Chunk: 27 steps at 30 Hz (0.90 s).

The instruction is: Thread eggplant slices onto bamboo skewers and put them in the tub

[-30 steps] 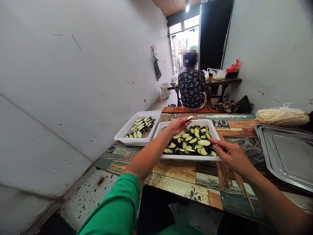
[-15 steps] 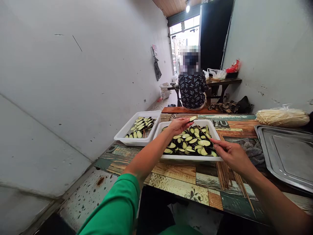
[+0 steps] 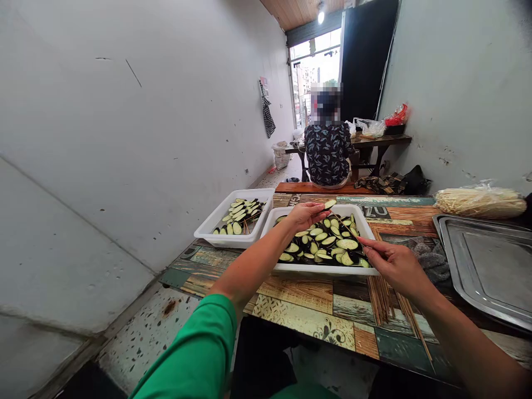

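My left hand [image 3: 306, 215] pinches an eggplant slice [image 3: 330, 204] above the far rim of a white tub [image 3: 324, 269] filled with cut eggplant slices [image 3: 346, 244]. Between the thumb and fingers of my right hand [image 3: 386, 255] is a thin wooden skewer [image 3: 344, 223], slanting up to the held slice. Whether its tip has entered the slice is too small to tell. To the left stands a second white tub [image 3: 226, 239], where eggplant slices on skewers [image 3: 238, 213] lie.
Loose skewers [image 3: 381, 299] lie right of the full tub. Farther right are a grey cloth [image 3: 428, 255], metal trays [image 3: 490, 260] and a bag of pale thin strands [image 3: 480, 199]. A person [image 3: 328, 152] sits ahead, back turned, at another table [image 3: 382, 139].
Both hands keep nearly the same place, still holding the slice and the skewer. The view has shifted very slightly.
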Tool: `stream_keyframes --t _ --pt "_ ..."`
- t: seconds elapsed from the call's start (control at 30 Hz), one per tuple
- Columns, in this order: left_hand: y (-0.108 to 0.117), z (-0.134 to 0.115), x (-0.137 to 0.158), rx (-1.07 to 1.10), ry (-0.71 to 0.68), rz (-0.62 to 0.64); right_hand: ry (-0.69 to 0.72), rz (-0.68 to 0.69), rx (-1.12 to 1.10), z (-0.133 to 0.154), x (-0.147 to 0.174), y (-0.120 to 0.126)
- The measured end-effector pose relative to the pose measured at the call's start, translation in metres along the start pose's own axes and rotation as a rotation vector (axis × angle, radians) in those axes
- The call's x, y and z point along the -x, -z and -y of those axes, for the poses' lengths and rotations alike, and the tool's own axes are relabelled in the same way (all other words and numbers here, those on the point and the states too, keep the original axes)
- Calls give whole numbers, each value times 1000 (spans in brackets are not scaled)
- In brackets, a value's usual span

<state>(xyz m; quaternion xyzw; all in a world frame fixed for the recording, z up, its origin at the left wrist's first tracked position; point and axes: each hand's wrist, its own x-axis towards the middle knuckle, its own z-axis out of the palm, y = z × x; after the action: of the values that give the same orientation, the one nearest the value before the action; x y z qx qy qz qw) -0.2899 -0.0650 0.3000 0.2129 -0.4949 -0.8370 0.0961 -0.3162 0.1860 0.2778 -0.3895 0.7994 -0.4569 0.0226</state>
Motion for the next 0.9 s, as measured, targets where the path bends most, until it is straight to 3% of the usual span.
stream_keyframes --t 0.9 --pt "-12 9 8 -32 47 82 -44 -1 0 4 0 -3"
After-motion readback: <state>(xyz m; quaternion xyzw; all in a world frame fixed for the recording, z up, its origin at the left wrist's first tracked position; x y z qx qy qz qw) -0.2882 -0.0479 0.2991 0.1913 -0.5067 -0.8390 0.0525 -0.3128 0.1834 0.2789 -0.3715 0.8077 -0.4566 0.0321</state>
